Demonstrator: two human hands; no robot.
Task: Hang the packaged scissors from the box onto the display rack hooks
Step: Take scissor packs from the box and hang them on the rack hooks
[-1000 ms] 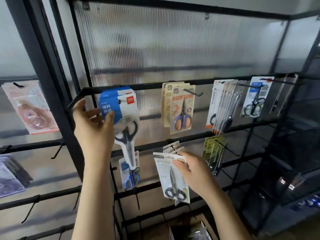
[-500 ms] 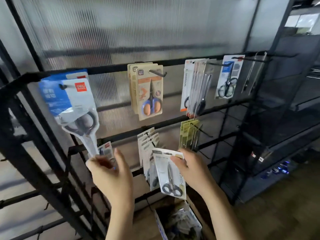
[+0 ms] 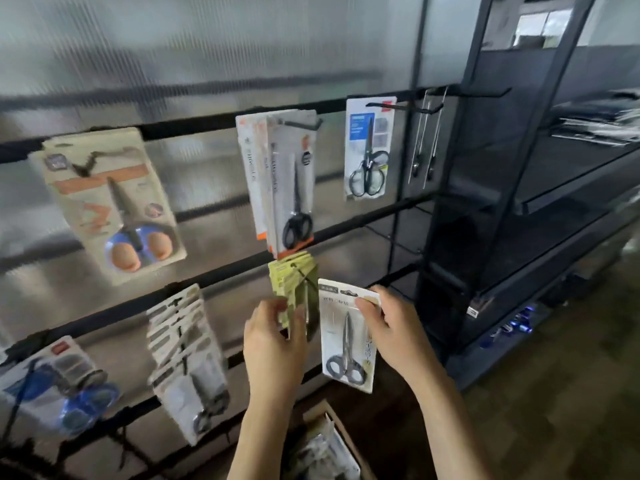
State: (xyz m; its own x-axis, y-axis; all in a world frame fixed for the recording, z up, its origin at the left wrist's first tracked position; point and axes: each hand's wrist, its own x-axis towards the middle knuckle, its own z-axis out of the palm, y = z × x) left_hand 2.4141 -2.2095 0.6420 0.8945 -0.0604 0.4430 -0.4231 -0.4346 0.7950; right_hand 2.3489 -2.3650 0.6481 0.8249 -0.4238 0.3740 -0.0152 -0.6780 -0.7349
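White carded pack of grey-handled scissors (image 3: 347,336) pinched at its top edge by the right hand (image 3: 394,332), held upright near the black wire display rack (image 3: 363,216), left hand (image 3: 273,344) gripping hanging yellow-green carded packs (image 3: 294,285) just left, open cardboard box (image 3: 332,441) below, near edge.

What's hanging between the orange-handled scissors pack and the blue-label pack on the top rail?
In the head view, a stack of orange-trimmed packs of black-handled scissors hangs on one hook between the orange-handled pack and the blue-label pack.
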